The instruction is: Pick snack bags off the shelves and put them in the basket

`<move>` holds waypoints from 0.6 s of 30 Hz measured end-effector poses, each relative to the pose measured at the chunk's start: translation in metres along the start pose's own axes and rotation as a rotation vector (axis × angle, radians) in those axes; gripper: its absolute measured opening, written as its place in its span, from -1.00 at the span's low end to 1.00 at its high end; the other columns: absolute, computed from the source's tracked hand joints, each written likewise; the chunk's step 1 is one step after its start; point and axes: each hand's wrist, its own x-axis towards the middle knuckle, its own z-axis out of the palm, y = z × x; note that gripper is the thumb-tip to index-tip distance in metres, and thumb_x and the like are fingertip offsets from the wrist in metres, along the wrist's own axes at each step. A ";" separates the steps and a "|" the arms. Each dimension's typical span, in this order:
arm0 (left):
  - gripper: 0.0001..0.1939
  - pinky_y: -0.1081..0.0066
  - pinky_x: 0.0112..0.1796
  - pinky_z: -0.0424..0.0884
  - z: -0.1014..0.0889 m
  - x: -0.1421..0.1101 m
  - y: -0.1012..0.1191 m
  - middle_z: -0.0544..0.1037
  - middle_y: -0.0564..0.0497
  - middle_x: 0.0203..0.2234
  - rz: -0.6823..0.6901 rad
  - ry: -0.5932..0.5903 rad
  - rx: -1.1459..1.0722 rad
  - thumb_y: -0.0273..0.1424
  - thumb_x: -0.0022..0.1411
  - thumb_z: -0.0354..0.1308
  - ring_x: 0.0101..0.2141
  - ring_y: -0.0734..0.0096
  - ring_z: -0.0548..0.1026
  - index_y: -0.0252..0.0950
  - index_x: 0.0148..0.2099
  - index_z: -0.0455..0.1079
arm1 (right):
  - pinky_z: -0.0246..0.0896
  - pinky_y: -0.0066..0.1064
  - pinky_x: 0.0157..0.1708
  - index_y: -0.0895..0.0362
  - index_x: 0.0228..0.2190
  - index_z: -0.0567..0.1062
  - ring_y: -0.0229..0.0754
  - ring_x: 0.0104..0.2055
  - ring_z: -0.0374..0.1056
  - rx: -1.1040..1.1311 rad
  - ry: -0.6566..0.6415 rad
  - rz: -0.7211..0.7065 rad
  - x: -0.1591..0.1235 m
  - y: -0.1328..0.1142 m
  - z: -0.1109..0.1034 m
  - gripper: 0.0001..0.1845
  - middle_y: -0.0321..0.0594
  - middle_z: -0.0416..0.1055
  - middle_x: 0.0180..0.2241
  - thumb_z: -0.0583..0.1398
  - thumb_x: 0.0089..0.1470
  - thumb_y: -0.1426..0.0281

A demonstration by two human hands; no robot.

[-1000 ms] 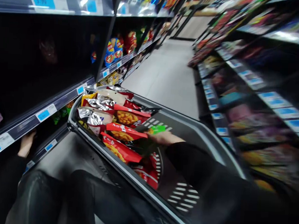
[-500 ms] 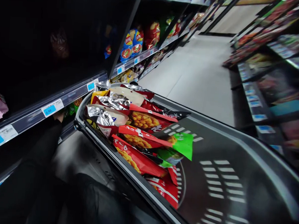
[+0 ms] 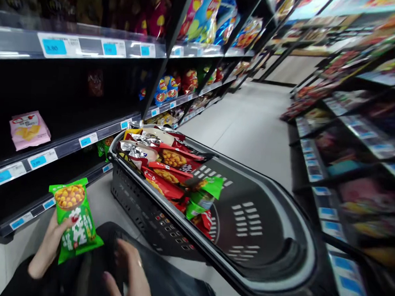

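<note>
My left hand [image 3: 52, 239] grips a green snack bag [image 3: 77, 219] printed with round yellow nuts, thumb across its front, in front of the lowest shelf. My right hand [image 3: 129, 272] is held over my leg with thumb and fingers apart, nothing in it, a little right of the bag. Beyond it stands a dark grey shopping basket [image 3: 270, 275]. At the basket's far end lie several red snack bags [image 3: 165, 184], some silver-backed packs [image 3: 139, 151] and a green bag [image 3: 204, 197].
Shelves with price tags [image 3: 43, 159] run along the left. A pink chip bag [image 3: 29, 129] lies on the middle shelf, and green bags [image 3: 104, 146] sit low behind the basket. The aisle floor [image 3: 249, 111] stretches ahead; another stocked shelf [image 3: 352, 160] lines the right side.
My left hand has come out from the lower shelf with the green snack bag. My right hand has come into view. The camera view has tilted upward, showing more shelves.
</note>
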 end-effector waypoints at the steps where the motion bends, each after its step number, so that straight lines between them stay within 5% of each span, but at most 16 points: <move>1: -0.19 0.16 -0.18 0.51 0.000 -0.020 0.007 0.60 -0.13 -0.20 -0.047 -0.008 -0.050 -0.29 -0.22 0.42 -0.13 -0.07 0.55 -0.31 0.12 0.28 | 0.39 -0.28 -0.10 0.02 0.07 0.35 -0.03 -0.07 0.43 0.065 -0.065 -0.018 0.003 -0.009 0.012 -0.42 -0.09 0.38 0.04 0.26 -0.01 0.24; 5: -0.12 0.20 -0.13 0.50 0.008 -0.065 0.032 0.58 -0.11 -0.12 -0.080 -0.055 -0.157 -0.24 -0.23 0.45 -0.10 -0.04 0.53 -0.26 0.17 0.24 | 0.34 -0.33 -0.03 0.05 0.06 0.29 -0.06 0.04 0.36 0.310 -0.191 -0.018 0.002 -0.044 0.033 -0.48 -0.11 0.39 0.03 0.20 0.08 0.19; 11: -0.24 0.10 0.03 0.39 0.011 -0.081 0.029 0.54 -0.13 -0.04 -0.101 -0.129 -0.330 0.00 -0.22 0.40 0.09 -0.13 0.38 -0.27 0.02 0.42 | 0.39 -0.32 -0.15 0.07 -0.05 0.39 -0.04 -0.08 0.42 0.463 -0.085 0.082 -0.013 -0.053 0.029 -0.51 -0.11 0.48 -0.09 0.28 0.01 0.16; 15: -0.12 0.00 0.10 0.28 0.008 -0.086 0.009 0.51 -0.25 -0.03 -0.208 -0.402 -0.408 0.13 -0.35 0.36 0.17 -0.22 0.24 -0.35 -0.03 0.45 | 0.41 -0.30 -0.28 0.07 -0.14 0.46 -0.08 -0.24 0.45 0.818 -0.130 0.254 -0.024 -0.045 0.037 -0.52 -0.15 0.51 -0.18 0.31 -0.07 0.10; 18: -0.06 -0.04 0.14 0.20 0.006 -0.089 -0.005 0.51 -0.25 -0.03 -0.126 -0.600 -0.450 0.17 -0.42 0.36 0.17 -0.22 0.24 -0.32 -0.03 0.44 | 0.36 -0.39 -0.42 0.06 -0.32 0.51 -0.17 -0.37 0.43 1.012 -0.225 0.392 -0.035 -0.036 0.051 -0.63 -0.23 0.51 -0.31 0.34 -0.14 0.12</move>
